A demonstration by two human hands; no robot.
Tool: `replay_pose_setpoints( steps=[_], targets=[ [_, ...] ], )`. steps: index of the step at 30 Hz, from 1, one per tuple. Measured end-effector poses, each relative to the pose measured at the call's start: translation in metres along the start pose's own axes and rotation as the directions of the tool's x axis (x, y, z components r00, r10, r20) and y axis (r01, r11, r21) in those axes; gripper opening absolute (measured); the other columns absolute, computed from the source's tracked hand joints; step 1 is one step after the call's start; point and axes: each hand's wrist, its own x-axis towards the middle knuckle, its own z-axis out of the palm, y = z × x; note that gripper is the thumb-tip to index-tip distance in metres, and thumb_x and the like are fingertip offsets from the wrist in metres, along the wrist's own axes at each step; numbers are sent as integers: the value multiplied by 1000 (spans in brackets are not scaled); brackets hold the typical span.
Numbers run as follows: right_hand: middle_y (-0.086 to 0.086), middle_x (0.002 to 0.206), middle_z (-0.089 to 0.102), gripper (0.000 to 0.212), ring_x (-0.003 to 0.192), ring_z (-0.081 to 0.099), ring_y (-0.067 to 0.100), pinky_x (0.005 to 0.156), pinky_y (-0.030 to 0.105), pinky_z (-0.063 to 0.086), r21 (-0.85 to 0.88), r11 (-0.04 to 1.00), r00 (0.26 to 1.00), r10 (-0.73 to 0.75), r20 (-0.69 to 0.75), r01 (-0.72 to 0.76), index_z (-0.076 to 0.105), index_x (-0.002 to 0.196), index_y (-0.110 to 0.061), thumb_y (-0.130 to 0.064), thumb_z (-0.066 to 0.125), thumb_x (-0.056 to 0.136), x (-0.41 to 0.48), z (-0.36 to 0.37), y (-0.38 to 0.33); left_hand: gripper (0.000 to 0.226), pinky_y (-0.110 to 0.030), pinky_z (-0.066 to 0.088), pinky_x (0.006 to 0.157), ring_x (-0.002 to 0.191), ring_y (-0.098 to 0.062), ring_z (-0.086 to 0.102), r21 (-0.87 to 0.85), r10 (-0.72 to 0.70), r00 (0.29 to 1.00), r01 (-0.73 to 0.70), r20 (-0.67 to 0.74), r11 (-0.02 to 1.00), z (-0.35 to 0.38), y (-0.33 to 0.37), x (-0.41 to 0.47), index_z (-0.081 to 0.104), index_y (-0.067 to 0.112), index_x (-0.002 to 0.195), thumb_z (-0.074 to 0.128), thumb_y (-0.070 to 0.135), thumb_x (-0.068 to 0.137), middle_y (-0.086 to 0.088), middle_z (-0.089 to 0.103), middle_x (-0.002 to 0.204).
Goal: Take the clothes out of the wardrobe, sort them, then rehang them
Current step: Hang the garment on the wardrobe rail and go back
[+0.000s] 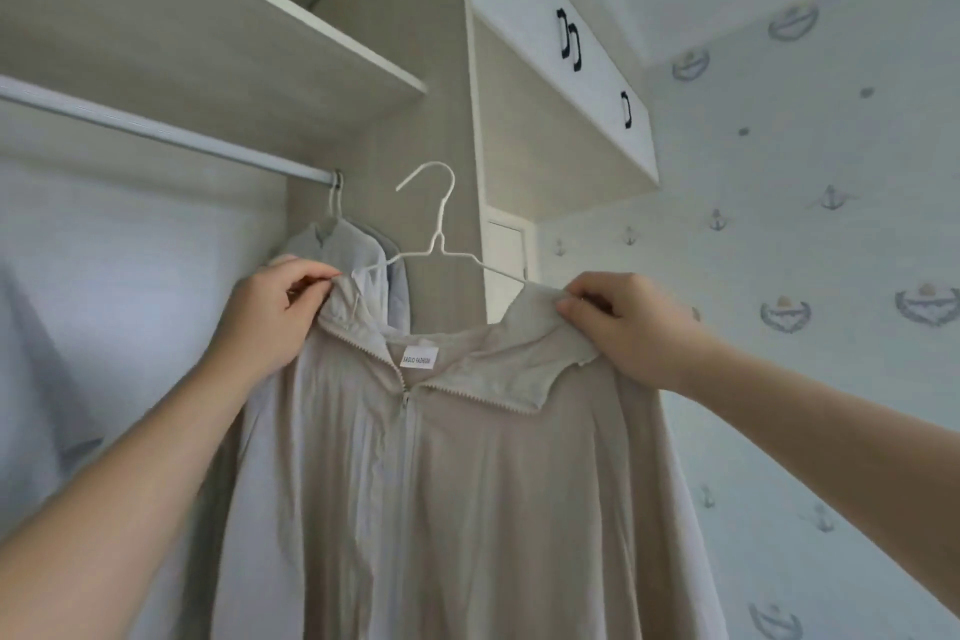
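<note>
A beige zip-up jacket (441, 483) with a white neck label hangs in front of me on a white wire hanger (435, 224). My left hand (275, 312) pinches the jacket's left shoulder at the hanger's end. My right hand (623, 327) grips the right shoulder and collar over the other end. The hanger's hook points up, free of the wardrobe rail (156, 130). At the rail's right end hangs a pale grey garment (358, 255) on its own hanger, with another garment behind it.
A shelf (249, 10) runs above the rail. White upper cabinets (561, 31) with black handles stand to the right, over an open niche. Wallpaper with anchors (805, 276) covers the right wall. A pale blue garment (31, 379) shows at the left edge.
</note>
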Motion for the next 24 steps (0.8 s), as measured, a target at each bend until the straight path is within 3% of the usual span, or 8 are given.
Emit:
replay_pose_setpoints(
  steps=[2,4,8,11,16,20,24],
  targets=[
    [-6,74,64,19,70,57,6,57,14,39,15,999,999,-29,25,29,66,84,-27,-34,53,96,31,19,-24,25,-2,40,78,82,-1,58,-2,-22,1000,22,-5,1000,-17,-31,20,73,20,98,63,-2,91,12,65,91],
    [-4,73,62,21,69,55,10,58,17,39,37,997,997,-67,34,66,65,84,-22,-31,53,97,63,40,-47,28,-2,41,77,83,-3,59,9,-46,999,46,-23,999,-32,-63,39,71,25,97,63,-1,91,17,65,93],
    [-1,76,60,24,76,55,18,65,31,39,48,992,993,-120,-8,120,63,85,-15,-30,49,99,128,84,-88,23,-6,44,76,89,-16,66,21,-124,987,127,-106,992,-55,-128,75,76,19,100,63,2,91,2,72,97],
    [3,81,59,27,84,55,24,63,31,29,58,984,984,-166,-62,169,63,87,-7,-25,48,100,179,122,-117,20,-13,45,75,92,-16,66,34,-182,960,193,-214,981,-66,-176,98,76,20,100,62,7,93,2,74,99],
    [9,87,60,26,89,57,28,66,28,32,88,984,984,-143,-102,152,64,87,-6,-23,48,99,244,173,-151,29,-37,46,100,117,-24,59,37,-257,888,292,-381,956,-66,-233,118,67,20,120,52,27,97,-4,66,125],
    [9,84,57,24,84,54,27,67,26,32,97,986,987,-122,-100,132,61,83,-9,-24,48,97,293,210,-180,55,-40,46,102,117,-20,58,90,-333,903,368,-272,925,-66,-261,131,57,34,121,34,72,88,6,65,123],
    [11,82,54,30,79,48,27,66,25,31,55,993,990,-94,-101,100,51,70,-10,-22,48,97,331,234,-197,86,-35,38,111,129,-15,52,-34,-366,920,365,-140,930,-56,-274,148,47,38,141,41,87,71,8,58,140]
  ],
)
